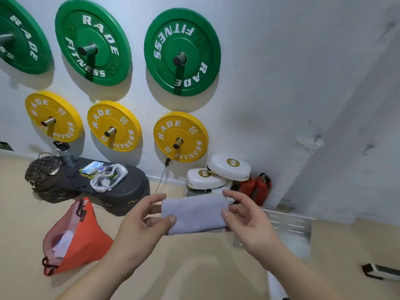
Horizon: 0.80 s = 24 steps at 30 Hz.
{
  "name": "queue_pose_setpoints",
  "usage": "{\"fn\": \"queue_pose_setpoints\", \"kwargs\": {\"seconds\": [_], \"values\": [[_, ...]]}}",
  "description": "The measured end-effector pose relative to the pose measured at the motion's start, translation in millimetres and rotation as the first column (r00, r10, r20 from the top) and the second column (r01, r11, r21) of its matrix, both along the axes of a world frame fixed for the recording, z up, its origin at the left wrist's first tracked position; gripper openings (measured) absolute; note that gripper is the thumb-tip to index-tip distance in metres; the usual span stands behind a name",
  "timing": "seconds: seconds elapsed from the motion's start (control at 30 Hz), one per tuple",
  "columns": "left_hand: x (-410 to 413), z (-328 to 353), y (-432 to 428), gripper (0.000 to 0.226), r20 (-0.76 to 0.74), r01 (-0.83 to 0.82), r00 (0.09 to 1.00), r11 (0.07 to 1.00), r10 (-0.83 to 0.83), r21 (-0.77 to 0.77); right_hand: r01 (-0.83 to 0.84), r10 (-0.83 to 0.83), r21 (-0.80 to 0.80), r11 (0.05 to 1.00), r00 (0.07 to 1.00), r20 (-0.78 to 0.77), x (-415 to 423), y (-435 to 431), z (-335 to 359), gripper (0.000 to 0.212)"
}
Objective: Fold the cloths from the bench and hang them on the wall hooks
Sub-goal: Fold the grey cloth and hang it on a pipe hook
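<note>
Both forearms come up from the bottom edge, bare, angled inward toward each other. Left hand [142, 221] palm turned right, thumb pressed on the front lower-left corner of the grey cloth [194, 213], fingers reaching behind its left edge: a pinch grip. Right hand [244, 219] mirrors it – thumb on the cloth's right edge, index finger stretched over the top right corner, the other fingers loosely curled below. The cloth is folded to a small rectangle, held flat and level in the air between the two hands, touching nothing else.

Beyond the left hand, up and left – the dark bench [129, 187] on the floor with a patterned bag, a bottle and white cables on it. Just below-left of the left hand, an orange bag [82, 234] lying open. Behind the right hand's fingertips, white pads [225, 167] and a red item [257, 187] against the wall. Above both hands, green plates [181, 50] and yellow plates [179, 137] on wall pegs
</note>
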<state>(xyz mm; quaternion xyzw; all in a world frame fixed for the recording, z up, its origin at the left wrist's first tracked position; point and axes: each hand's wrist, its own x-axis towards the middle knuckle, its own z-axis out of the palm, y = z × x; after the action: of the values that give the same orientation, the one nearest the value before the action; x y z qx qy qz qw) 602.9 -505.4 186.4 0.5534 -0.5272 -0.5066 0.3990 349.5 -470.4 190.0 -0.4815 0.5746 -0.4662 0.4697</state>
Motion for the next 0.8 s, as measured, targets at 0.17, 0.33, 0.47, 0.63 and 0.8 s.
{"fn": "queue_pose_setpoints", "kwargs": {"seconds": [0.17,0.33,0.47,0.63,0.8], "values": [[-66.0,13.9,-83.5,0.036,-0.074,0.095,0.993,0.995,-0.095,0.005,0.179,-0.181,-0.03,0.983,0.982,-0.058,-47.3,-50.2,17.9,0.032],[-154.9,40.2,-163.3,0.032,-0.052,0.267,0.963,0.964,-0.266,0.015,0.347,-0.347,-0.026,0.938,0.931,-0.109,-132.8,-109.7,27.2,0.03],[-234.3,64.8,-239.8,0.032,-0.081,0.345,0.935,0.938,-0.346,-0.036,0.4,-0.404,-0.056,0.915,0.909,-0.105,-210.6,-174.0,51.0,0.026],[-325.0,100.6,-321.3,0.04,-0.094,0.465,0.88,0.885,-0.466,-0.03,0.462,-0.466,-0.067,0.885,0.882,-0.074,-295.3,-236.0,98.0,0.02],[-418.5,133.9,-403.2,0.041,-0.047,0.563,0.82,0.819,-0.57,-0.113,0.548,-0.553,-0.076,0.833,0.822,-0.138,-367.2,-290.8,144.0,0.015]]}}
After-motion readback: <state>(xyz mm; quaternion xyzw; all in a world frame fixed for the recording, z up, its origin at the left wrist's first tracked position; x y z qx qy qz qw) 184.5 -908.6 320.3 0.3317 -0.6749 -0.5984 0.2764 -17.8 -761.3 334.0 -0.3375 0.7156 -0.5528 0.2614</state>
